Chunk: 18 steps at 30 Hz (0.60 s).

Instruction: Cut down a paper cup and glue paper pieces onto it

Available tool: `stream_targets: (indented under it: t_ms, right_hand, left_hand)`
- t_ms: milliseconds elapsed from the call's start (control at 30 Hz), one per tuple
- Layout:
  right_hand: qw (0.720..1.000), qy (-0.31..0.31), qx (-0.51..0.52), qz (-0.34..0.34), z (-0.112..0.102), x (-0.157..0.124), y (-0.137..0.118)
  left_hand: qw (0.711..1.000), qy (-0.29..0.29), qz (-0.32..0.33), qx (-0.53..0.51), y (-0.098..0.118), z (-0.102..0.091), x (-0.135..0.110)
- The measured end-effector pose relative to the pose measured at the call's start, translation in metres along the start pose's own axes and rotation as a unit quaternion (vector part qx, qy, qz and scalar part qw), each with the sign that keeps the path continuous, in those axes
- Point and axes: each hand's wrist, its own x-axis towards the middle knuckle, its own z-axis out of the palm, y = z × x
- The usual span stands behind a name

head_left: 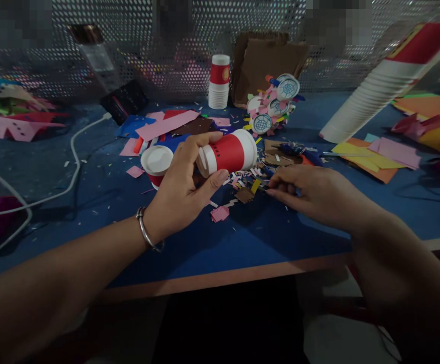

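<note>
My left hand (182, 189) is closed round a red and white paper cup (229, 152), held on its side above the blue table (91, 172), bottom end toward me. A silver bangle sits on that wrist. My right hand (314, 194) lies low on the table to the right, its fingertips pinched together at a heap of small coloured paper scraps (246, 184); what they hold is too small to make out. A second red and white cup (156, 164) stands upside down just left of my left hand.
A short stack of cups (218, 82) stands at the back centre by a brown paper bag (267, 63). A long cup stack (379, 86) lies tilted at the right. Decorated paper discs (275, 103), coloured paper sheets (375, 156), a white cable (74, 167) and a perforated metal screen surround the space.
</note>
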Motion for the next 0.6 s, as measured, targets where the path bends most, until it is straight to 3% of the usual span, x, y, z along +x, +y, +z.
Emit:
stream_targets:
  t_ms: [400,600]
  right_hand:
    - [0.999,0.014,-0.044,0.003,0.012,-0.023,0.005]
    - [1.000,0.027,-0.001,-0.002,0.007,-0.023,0.004]
  left_hand:
    - [0.997,-0.022,-0.027,-0.072,-0.002,0.001,-0.001]
    - [0.987,-0.015,-0.075,-0.141,-0.001,0.002,0.003]
